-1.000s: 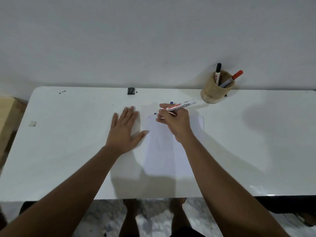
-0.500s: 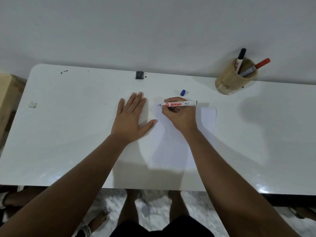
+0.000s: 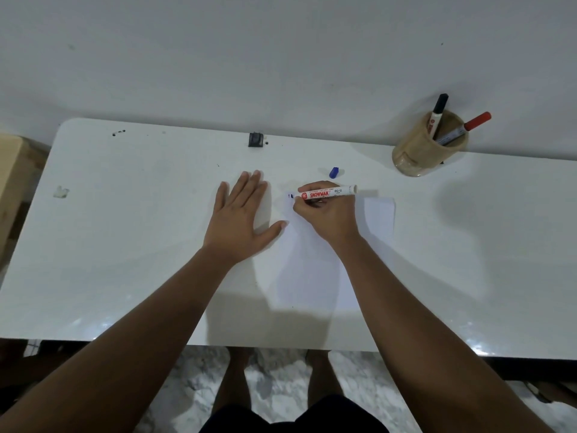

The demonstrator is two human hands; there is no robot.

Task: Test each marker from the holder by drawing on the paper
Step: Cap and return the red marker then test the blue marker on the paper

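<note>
A white sheet of paper (image 3: 312,276) lies on the white table (image 3: 125,245). My right hand (image 3: 327,217) grips an uncapped white marker (image 3: 327,193) almost level, its blue tip touching the paper's top left corner beside a small blue mark (image 3: 291,196). My left hand (image 3: 240,220) lies flat with fingers spread on the paper's left edge. The marker's blue cap (image 3: 334,172) rests on the table just beyond my right hand. A tan round holder (image 3: 424,151) stands at the back right with a black-capped marker (image 3: 438,112) and a red-capped marker (image 3: 465,128) in it.
A small black object (image 3: 255,139) sits at the table's back edge against the grey wall. A few dark specks (image 3: 118,132) and a scrap (image 3: 61,192) mark the table's left part. A wooden piece (image 3: 12,182) stands beyond the left edge. My legs show below the front edge.
The view has shifted, so the table and holder appear moved. My right hand has tipped the marker down to nearly level and brought its tip onto the paper; the blue cap now shows.
</note>
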